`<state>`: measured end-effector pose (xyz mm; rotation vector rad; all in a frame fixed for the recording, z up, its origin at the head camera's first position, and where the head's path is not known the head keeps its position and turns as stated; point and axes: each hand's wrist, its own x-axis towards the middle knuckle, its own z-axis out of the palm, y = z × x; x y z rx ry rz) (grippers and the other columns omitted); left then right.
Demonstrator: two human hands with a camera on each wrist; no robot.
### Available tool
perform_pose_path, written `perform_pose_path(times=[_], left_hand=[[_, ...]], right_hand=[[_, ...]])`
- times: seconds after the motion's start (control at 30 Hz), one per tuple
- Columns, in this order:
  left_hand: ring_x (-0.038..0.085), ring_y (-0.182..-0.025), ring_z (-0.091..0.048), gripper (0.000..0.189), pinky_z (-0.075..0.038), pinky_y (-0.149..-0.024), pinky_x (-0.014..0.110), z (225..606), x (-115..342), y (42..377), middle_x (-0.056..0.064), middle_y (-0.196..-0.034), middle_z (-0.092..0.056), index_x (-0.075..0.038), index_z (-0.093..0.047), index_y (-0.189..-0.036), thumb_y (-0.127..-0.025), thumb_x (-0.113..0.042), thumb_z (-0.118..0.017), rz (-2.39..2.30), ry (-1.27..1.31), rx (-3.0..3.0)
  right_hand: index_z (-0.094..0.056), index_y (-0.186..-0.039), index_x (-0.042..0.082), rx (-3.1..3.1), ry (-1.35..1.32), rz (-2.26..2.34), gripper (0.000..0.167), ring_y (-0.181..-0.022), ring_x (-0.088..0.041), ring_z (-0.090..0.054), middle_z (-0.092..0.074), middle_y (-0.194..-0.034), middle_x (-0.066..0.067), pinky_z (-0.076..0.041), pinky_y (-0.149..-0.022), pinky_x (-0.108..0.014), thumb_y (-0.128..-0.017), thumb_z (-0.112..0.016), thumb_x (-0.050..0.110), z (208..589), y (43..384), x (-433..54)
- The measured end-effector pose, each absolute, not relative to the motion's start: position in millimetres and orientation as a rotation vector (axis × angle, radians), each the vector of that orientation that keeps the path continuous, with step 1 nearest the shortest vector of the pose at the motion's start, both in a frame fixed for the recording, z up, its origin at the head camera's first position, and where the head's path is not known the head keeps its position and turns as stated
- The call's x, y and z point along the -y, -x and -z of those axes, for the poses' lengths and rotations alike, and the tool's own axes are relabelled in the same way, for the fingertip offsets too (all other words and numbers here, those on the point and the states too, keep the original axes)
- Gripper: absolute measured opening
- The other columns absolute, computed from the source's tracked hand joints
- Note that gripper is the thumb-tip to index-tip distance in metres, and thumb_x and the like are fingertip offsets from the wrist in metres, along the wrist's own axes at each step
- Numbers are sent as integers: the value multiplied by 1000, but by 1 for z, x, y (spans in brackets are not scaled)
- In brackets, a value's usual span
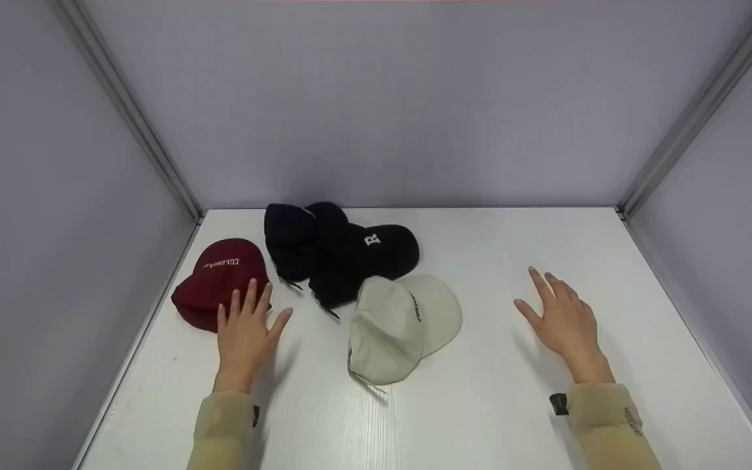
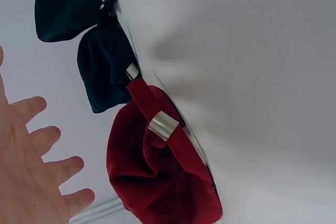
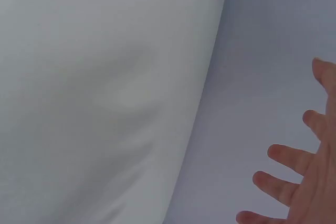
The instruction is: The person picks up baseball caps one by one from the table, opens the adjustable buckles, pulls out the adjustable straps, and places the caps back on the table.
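My left hand [image 1: 243, 336] hovers with spread fingers in front of a dark red cap [image 1: 219, 277], its fingertips overlapping the cap in the head view. In the left wrist view a gap separates the fingers from the red cap [image 2: 157, 166], whose back strap has a metal buckle [image 2: 164, 125]. A beige cap [image 1: 386, 326] lies between the hands, brim to the right. Behind it sits a black cap [image 1: 350, 261] with a white letter R, overlapping a dark navy cap [image 1: 288, 232]. My right hand [image 1: 568, 323] is held over the table's right side, fingers apart, holding nothing.
The white table [image 1: 493, 418] is enclosed by a grey back wall [image 1: 376, 104] and side walls [image 1: 36, 228]. Metal corner posts [image 1: 134, 117] stand at the back left and back right.
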<state>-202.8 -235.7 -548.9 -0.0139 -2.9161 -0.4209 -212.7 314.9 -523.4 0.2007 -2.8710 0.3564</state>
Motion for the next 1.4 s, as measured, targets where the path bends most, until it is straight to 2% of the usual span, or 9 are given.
perform_pose_path(times=[0.2,0.4,0.67,0.9,1.13,1.27,1.4], left_hand=[[44,-141,-25,80,-16,-110,64,547,225,196,14,-160,-22,-16,-35,-153,-95,-70,-35,425,17,2907],[43,-134,-39,76,-23,-107,64,547,205,192,19,-153,-35,-15,-42,-150,-95,-67,-41,433,88,2893],[40,-125,-50,69,-27,-106,60,555,178,192,20,-142,-49,-11,-53,-142,-95,-62,-48,440,192,2863],[36,-120,-55,68,-32,-104,59,562,151,190,19,-135,-56,-9,-55,-139,-96,-61,-46,552,305,2843],[36,-102,-63,54,-45,-91,53,565,125,194,14,-121,-64,-6,-61,-130,-98,-49,-55,748,366,2695],[35,-92,-65,46,-47,-84,51,567,115,198,14,-111,-67,-5,-64,-123,-98,-43,-57,851,352,2630],[27,-81,-65,39,-47,-78,47,569,110,202,11,-97,-69,-5,-68,-114,-98,-40,-59,879,349,2592]], right_hand=[[-31,-154,17,2899,-247,-434,71,-127,-50,-42,-41,-146,-24,-40,-87,-69,-98,-49,57,528,209,-291],[-35,-153,19,2911,-352,-499,69,-124,-43,-48,-45,-144,-19,-46,-84,-61,-97,-54,54,533,206,-262],[-40,-150,19,2973,-485,-675,65,-129,-36,-46,-46,-146,-12,-43,-94,-59,-97,-51,56,544,202,-227],[-41,-149,21,3024,-619,-917,63,-137,-28,-39,-43,-150,-3,-38,-103,-54,-97,-52,54,553,201,-199],[-48,-143,16,2914,-798,-838,56,-132,-28,-44,-46,-145,-5,-44,-97,-51,-96,-61,44,557,199,-169],[-55,-135,14,2786,-866,-770,52,-130,-30,-46,-48,-142,-10,-43,-99,-48,-93,-67,42,559,200,-155],[-60,-126,14,2667,-892,-723,49,-126,-30,-48,-51,-137,-12,-44,-98,-48,-88,-75,39,563,202,-144]])
